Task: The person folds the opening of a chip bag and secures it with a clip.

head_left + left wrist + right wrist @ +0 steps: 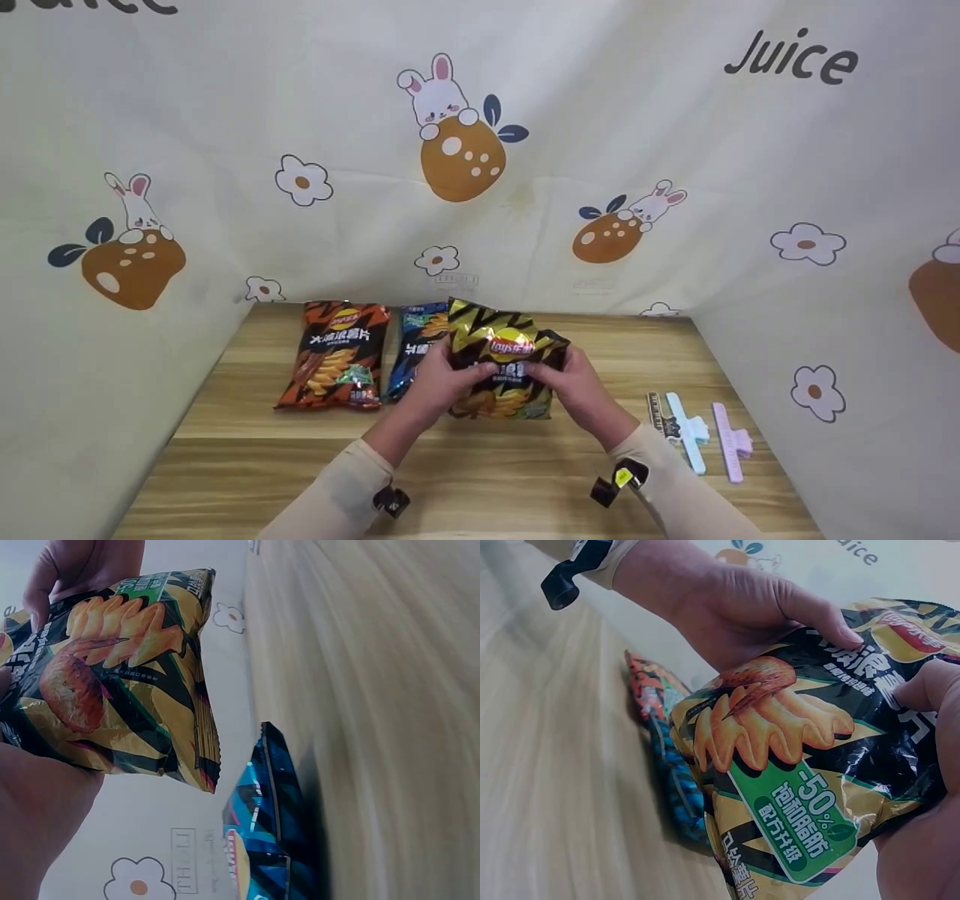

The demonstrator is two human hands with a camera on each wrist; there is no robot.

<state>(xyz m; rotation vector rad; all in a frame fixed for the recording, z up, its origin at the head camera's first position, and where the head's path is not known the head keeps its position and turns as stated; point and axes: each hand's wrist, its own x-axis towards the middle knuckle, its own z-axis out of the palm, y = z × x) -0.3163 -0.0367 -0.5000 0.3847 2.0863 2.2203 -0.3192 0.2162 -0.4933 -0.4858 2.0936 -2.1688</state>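
Note:
Both hands hold up a yellow and black bag of Lay's wavy potato chips (504, 386), its printed front facing up toward me. The left hand (441, 379) grips its left side, thumb pressed on the front and fingers behind. On the opposite side the right hand (576, 381) grips it the same way, the two thumbs pointing at each other. The bag's bottom seam (206, 735) shows crimped and free in the left wrist view, above the tabletop. A picture of a chicken wing and ridged chips, with a green label (799, 821), fills the front in the right wrist view.
A blue chip bag (411, 330) lies behind the left hand, partly covered. Left of it is an orange and black chip bag (337, 356). On the right of the wooden table (480, 480) lie a dark patterned clip (654, 409), a light blue clip (685, 431) and a purple clip (727, 442).

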